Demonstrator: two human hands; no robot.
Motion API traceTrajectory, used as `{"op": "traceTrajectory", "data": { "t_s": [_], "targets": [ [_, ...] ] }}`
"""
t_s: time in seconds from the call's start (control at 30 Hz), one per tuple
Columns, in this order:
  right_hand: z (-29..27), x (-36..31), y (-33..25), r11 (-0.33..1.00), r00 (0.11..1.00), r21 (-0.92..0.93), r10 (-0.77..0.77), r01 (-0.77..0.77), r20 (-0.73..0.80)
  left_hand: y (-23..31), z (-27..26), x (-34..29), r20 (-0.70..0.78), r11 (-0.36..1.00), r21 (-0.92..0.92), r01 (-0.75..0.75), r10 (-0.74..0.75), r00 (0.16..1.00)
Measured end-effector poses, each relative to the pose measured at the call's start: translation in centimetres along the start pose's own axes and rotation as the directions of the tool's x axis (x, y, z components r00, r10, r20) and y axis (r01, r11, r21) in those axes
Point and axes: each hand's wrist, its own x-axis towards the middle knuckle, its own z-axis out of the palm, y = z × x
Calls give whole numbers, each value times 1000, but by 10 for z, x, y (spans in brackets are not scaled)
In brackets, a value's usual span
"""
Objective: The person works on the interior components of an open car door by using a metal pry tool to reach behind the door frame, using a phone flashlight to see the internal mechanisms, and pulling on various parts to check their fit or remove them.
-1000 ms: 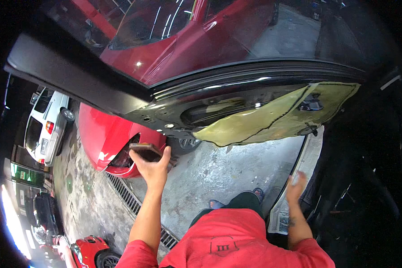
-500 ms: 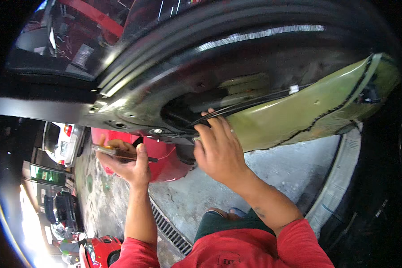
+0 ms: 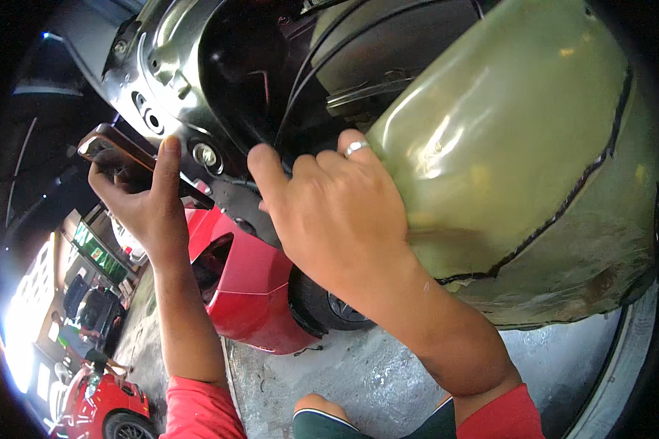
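My left hand (image 3: 143,205) is closed around a dark phone-like device (image 3: 117,150) with rounded corners and a bronze-coloured rim, held beside the metal edge of a car door (image 3: 176,80). A thin dark piece sticks out past my thumb. My right hand (image 3: 337,212), with a ring on one finger, is at the lower edge of the door's dark opening. Its fingers curl inward, and their tips and anything in them are hidden. Black cables (image 3: 300,88) run down into the opening behind them. Right beside this hand hangs a yellowish-green plastic sheet (image 3: 490,146) with a black sealant line.
Below the door stands a red car body part (image 3: 252,293) by a dark wheel (image 3: 326,304) on the grey floor (image 3: 351,380). At the lower left are a red car (image 3: 99,406) and a person (image 3: 77,340) near it. A pale sill strip (image 3: 622,366) curves along the right.
The view has come closer to the door opening. My left hand is raised beside the door edge, still holding the device. My right hand's fingers, stretched before, are now curled inward.
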Motion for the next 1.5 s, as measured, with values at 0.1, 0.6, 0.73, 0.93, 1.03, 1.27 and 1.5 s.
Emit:
{"op": "traceTrajectory", "data": {
  "t_s": [0.1,0.6,0.73,0.93,1.03,1.27,1.5],
  "targets": [
    [-2,-1,-2,1000,1000,-18,16,-15,19,-5,-13,-3,37,1000,17,-26,26,999],
    [-9,2,-8,998,998,-65,-4,9,70,-9,-51,17,82,980,3,200,-199,977],
    [-22,10,-19,993,988,-116,8,10,152,-14,-48,28,58,988,-42,149,-146,988],
    [-17,5,-30,990,989,-139,30,-9,148,-48,-34,6,167,905,-344,250,-203,965],
    [-20,10,-32,985,950,-161,108,-62,293,-64,-32,-6,191,906,-346,245,-187,963],
    [-45,48,13,799,871,-528,10,288,490,-93,-31,-4,295,775,-530,345,-213,932],
    [-7,101,40,900,751,-434,316,-43,580,-117,-17,-8,404,745,-510,429,-233,885]
  ]
}}
